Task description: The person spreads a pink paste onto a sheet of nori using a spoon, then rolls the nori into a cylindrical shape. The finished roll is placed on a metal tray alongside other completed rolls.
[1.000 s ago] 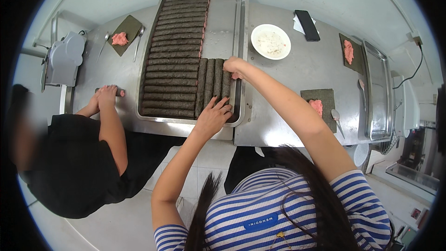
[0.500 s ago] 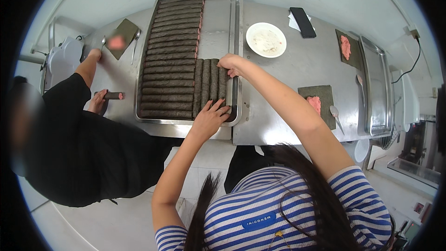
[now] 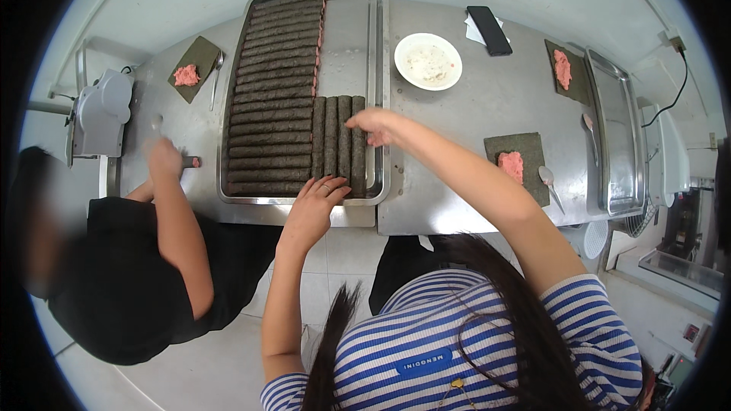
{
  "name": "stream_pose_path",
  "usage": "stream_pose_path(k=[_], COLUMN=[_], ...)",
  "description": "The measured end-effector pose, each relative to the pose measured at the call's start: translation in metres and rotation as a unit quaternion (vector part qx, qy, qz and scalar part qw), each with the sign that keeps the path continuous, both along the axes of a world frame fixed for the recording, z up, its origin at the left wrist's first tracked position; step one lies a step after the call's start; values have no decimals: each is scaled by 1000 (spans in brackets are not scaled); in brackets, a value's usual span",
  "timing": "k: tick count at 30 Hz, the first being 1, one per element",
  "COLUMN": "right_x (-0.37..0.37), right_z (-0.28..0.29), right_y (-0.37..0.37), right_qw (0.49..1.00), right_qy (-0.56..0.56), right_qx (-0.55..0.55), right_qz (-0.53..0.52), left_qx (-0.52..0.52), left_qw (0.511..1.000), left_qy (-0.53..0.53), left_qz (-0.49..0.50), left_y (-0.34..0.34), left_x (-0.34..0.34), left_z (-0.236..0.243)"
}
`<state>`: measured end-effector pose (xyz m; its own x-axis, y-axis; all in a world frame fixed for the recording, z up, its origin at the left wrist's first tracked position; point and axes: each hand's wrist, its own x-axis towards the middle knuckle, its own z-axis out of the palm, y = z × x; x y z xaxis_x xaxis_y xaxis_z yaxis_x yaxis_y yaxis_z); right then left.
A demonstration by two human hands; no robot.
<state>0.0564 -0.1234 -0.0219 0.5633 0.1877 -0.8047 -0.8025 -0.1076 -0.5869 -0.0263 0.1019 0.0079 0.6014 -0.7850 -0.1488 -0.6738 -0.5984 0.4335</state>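
A large steel tray (image 3: 382,38) holds many dark seaweed-wrapped rolls (image 3: 274,84) lying crosswise in a long column, with several more (image 3: 330,137) laid lengthwise at the lower right. My left hand (image 3: 312,211) rests fingers spread on the lower ends of the lengthwise rolls. My right hand (image 3: 378,125) is at their upper part, index finger reaching onto a roll and apart from the thumb; a pink patch shows by its fingertips, too small to make out. A white bowl (image 3: 428,61) with pale residue sits right of the tray.
At left, a co-worker in black (image 3: 137,274) has hands (image 3: 164,160) at a small roll (image 3: 192,162). Seaweed sheets with pink paste (image 3: 188,74) (image 3: 512,167) (image 3: 563,68), spoons (image 3: 553,186), a black phone (image 3: 489,30) and another tray (image 3: 613,125) are on the steel table.
Both my hands have shifted down and left along the lengthwise rolls. The co-worker's hand reached toward a spoon and is back by the small roll. The view has shifted slightly.
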Motion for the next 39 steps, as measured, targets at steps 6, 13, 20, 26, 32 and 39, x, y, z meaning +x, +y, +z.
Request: stream_pose_path(k=[6,13,20,26,32,39], right_x=[-74,-174,-337,-410,-411,-411], right_z=[-24,12,-24,-59,-60,-38], right_y=[28,-58,-269,-320,-336,-367], right_qw=[998,963,737,705,726,779], right_qy=[-4,-264,-315,-298,-382,-431], right_qx=[53,49,-574,-638,-565,-452], right_qz=[-31,-12,-167,-81,-82,-59], left_qx=[-34,-91,-195,-148,-143,-174], left_qw=[998,995,945,926,912,945], left_qy=[14,16,261,308,256,106], left_qz=[56,32,39,161,289,254], left_y=[-11,-68,-187,-254,-280,-292], left_x=[7,-7,-88,-141,-167,-184], left_z=[14,30,-36,-84,-85,-75])
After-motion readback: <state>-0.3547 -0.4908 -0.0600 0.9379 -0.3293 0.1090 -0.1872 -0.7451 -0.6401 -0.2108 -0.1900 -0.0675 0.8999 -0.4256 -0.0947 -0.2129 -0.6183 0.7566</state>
